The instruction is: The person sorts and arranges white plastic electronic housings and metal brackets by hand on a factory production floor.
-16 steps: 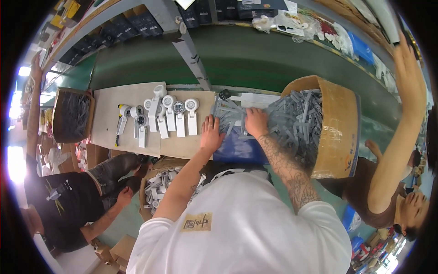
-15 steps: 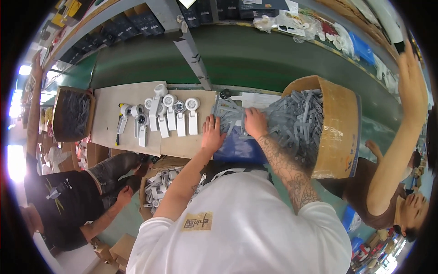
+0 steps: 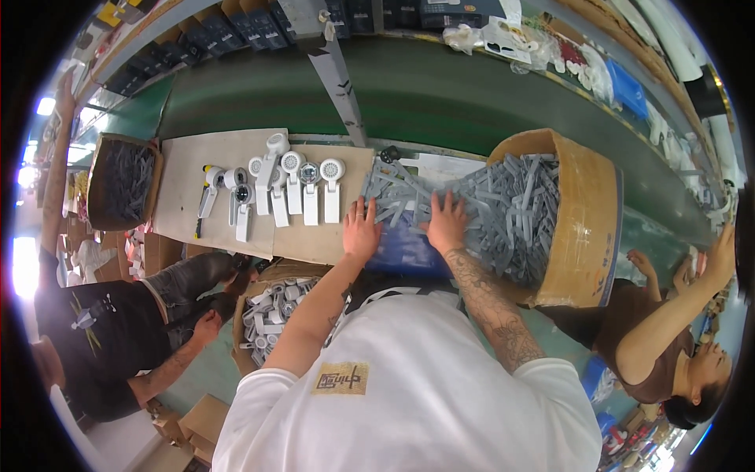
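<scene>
- Left hand (image 3: 361, 230) and right hand (image 3: 447, 225) — apart, fingers outstretched — at the strips (image 3: 519, 206), both left of the box (image 3: 583, 224).
- Strips: heaped in the box and just left of it.
- White fans (image 3: 294, 193): farther left of the box.

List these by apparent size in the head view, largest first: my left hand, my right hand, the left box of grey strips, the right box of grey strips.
1. Right box
2. Left box
3. Left hand and right hand: too alike to rank
</scene>
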Demonstrator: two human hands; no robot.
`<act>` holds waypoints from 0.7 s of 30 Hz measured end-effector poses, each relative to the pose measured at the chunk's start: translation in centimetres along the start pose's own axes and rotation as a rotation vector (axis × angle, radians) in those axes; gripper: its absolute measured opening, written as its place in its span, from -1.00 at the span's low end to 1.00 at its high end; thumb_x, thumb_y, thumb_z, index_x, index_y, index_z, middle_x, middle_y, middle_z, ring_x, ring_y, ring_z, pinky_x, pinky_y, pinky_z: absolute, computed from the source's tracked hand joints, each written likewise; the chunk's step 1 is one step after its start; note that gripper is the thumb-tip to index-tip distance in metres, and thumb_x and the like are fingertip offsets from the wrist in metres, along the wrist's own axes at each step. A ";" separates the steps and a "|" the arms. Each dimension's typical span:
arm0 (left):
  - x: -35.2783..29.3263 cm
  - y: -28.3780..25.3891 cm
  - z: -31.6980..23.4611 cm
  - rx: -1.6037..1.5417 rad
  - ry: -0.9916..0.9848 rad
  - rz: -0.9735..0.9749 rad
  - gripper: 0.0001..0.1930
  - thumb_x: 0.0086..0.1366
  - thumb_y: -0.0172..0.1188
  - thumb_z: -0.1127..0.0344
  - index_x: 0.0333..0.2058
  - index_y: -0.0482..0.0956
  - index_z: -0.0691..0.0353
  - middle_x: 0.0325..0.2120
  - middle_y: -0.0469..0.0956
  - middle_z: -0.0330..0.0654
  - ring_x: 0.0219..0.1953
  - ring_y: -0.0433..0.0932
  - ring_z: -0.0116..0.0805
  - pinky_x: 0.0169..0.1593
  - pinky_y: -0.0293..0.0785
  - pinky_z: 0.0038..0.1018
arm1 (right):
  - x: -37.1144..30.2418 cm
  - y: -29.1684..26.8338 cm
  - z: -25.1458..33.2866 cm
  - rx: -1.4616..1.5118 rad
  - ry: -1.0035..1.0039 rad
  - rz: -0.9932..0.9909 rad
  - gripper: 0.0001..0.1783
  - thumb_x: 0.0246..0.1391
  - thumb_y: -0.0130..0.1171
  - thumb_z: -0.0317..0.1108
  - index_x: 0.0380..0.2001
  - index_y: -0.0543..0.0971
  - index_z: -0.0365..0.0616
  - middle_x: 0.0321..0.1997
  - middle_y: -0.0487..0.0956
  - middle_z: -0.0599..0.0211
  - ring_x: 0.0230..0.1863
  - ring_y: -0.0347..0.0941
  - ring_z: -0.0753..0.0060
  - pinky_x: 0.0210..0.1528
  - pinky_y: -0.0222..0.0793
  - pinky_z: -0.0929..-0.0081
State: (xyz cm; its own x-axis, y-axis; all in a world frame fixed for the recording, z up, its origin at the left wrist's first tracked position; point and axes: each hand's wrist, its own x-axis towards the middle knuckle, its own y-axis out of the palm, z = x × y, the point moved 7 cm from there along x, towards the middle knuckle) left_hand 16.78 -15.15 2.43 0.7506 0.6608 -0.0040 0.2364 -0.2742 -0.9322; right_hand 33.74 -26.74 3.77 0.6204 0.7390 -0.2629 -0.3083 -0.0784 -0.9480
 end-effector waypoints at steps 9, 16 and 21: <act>0.2 -0.4 1.7 -0.102 -0.084 -0.084 -0.41 0.12 0.18 0.31 0.15 0.28 0.26 0.03 0.38 0.08 0.04 0.35 0.04 0.05 0.36 -0.19 | 1.1 2.1 5.8 0.197 -0.227 -0.072 -0.28 -0.04 0.26 -0.24 0.20 0.25 -0.07 0.34 0.13 0.04 0.28 0.04 -0.31 0.23 0.16 0.00; -0.3 0.2 4.3 -0.335 -0.320 -0.192 -0.44 0.16 0.14 0.36 0.15 0.26 0.32 0.00 0.40 0.13 0.02 0.35 0.15 0.06 0.36 -0.17 | 0.7 0.1 7.8 0.399 -0.441 -0.089 -0.14 -0.20 0.39 -0.20 0.20 0.26 -0.13 0.33 0.17 0.01 0.31 0.06 -0.21 0.26 0.14 0.09; -0.5 -1.9 2.1 -0.267 -0.258 -0.192 -0.39 0.13 0.18 0.28 0.17 0.26 0.28 0.12 0.28 0.12 0.13 0.26 0.12 0.16 0.20 -0.06 | 1.1 -0.2 2.2 0.345 -0.227 -0.224 -0.22 -0.17 0.37 -0.19 0.15 0.31 -0.14 0.29 0.22 -0.04 0.27 0.12 -0.17 0.23 0.13 0.06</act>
State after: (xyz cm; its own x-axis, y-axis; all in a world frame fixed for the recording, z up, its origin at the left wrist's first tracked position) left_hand 14.69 -13.50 3.46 0.5058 0.8618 0.0385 0.5341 -0.2778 -0.7985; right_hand 32.90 -24.37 4.08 0.5374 0.8430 0.0239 -0.4304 0.2985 -0.8518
